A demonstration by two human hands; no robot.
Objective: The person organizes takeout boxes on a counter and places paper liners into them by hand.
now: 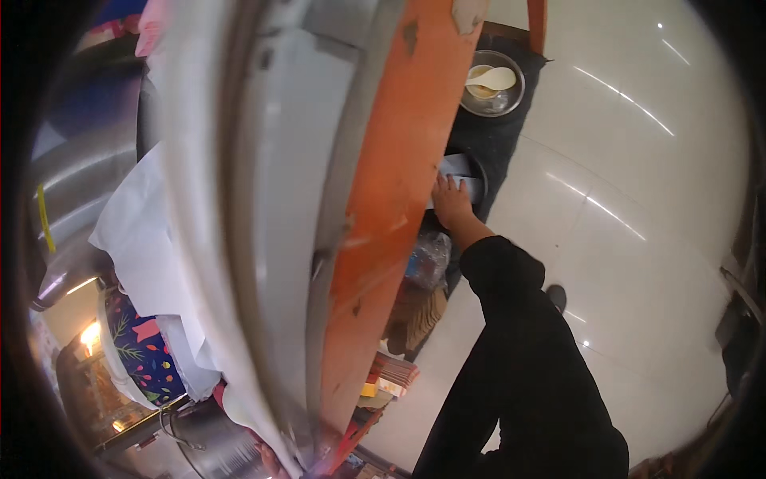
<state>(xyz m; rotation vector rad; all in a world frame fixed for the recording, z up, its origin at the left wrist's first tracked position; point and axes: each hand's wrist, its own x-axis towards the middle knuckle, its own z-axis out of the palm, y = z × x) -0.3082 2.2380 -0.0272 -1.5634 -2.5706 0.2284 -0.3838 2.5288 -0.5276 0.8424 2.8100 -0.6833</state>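
Note:
My right hand (453, 202), at the end of a black sleeve, reaches onto a low shelf below the orange table edge. Its fingers are spread on flat white packets (470, 187) in a dark round pan (483, 173). The orange edge partly covers the pan. Beside my wrist lies a clear plastic bag (432, 258) with something blue inside. A few fingers, seemingly my left hand (269, 460), show at the bottom left by the cloth-covered table edge. What they hold is hidden.
A steel bowl (516, 99) with a pale serving spoon (498, 78) stands farther along the dark shelf cloth (488, 135). Stacked brown cardboard pieces (425, 317) and striped boxes (396, 371) lie nearer. At left are a floral-patterned container (140, 350) and a steel pot (218, 446).

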